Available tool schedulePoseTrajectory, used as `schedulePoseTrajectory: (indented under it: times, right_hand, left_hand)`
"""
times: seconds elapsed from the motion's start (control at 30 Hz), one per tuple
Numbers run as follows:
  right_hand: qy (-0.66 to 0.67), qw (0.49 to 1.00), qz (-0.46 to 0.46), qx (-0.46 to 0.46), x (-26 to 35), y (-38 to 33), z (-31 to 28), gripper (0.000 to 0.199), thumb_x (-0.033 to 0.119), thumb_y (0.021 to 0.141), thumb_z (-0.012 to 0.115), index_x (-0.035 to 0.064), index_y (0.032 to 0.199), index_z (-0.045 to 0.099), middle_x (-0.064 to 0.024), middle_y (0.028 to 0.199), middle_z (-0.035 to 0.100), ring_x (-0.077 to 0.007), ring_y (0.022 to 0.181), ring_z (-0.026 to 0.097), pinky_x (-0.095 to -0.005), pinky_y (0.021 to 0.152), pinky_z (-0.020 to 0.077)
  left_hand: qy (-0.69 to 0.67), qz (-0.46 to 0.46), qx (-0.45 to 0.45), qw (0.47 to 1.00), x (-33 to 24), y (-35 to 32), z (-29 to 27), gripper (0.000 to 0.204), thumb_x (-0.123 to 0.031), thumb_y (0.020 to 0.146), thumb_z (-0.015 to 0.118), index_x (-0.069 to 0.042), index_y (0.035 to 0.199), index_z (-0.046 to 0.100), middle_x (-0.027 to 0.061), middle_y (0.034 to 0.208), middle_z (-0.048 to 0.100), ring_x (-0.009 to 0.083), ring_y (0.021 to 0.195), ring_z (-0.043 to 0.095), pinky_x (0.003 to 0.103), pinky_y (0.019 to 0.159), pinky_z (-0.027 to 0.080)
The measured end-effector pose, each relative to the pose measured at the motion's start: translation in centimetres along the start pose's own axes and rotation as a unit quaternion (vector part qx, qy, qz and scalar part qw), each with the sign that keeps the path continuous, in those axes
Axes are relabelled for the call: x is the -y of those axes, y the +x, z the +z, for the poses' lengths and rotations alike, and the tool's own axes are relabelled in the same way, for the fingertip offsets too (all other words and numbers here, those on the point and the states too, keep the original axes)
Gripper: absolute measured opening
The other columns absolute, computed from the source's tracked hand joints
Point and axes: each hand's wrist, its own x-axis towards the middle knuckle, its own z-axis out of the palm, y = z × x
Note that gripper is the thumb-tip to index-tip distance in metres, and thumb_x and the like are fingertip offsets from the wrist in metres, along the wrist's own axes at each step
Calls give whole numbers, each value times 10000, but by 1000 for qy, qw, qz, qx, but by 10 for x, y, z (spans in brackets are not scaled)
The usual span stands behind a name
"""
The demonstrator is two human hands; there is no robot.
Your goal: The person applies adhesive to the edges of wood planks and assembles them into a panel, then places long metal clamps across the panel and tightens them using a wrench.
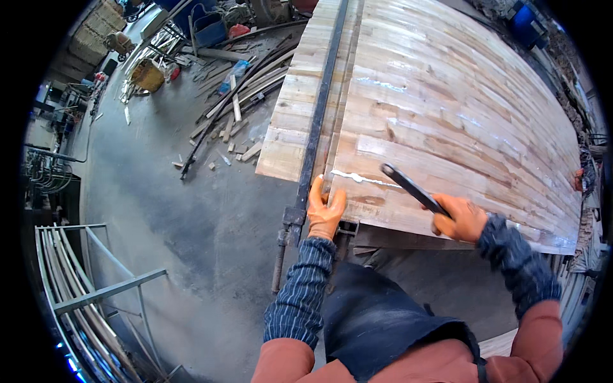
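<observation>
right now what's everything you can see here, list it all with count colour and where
wooden panel: one, pale brown glued strips, centre to right
white glue line: one, near panel's front edge
metal clamp bar: one, black, along panel's left side
wood offcuts: many, pale, on floor upper left
metal rack: one, grey, lower left
concrete floor: grey, left half
blue container: one, upper right
dark tool: one, black, over panel's front edge
left hand: orange glove, on panel's front edge by the bar
right hand: orange glove, gripping the dark tool

wood offcuts [237, 137] strewn on concrete floor [191, 223]; grey metal rack [96, 287] lower left.
</observation>
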Motion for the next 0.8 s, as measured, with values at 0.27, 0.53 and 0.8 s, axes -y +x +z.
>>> schedulePoseTrajectory:
  times: [0.27,0.53,0.8]
  right_hand:
    - [-486,866,-92,69,177,128,-44,172,152,923,574,64,1058,635,-152,845,704,-314,739,706,-428,677,562]
    - [-562,809,-124,118,181,188,-9,176,108,926,578,91,1094,630,-97,719,662,-303,665,684,-395,613,555]
    - [-446,873,-194,30,271,202,-10,149,141,919,578,67,1045,606,-144,759,683,-333,667,695,-447,619,551]
  left_hand:
    - [-97,-17,30,995,30,-7,-13,695,-207,804,769,-61,1434,513,77,1008,673,131,864,610,305,819,525]
    - [-98,-116,96,984,37,-3,-11,614,-203,828,746,-33,1386,552,96,1027,715,141,913,649,294,820,529]
    - [-213,-115,88,966,46,-1,-12,576,-186,822,757,-61,1362,599,75,957,667,168,852,608,322,806,524]
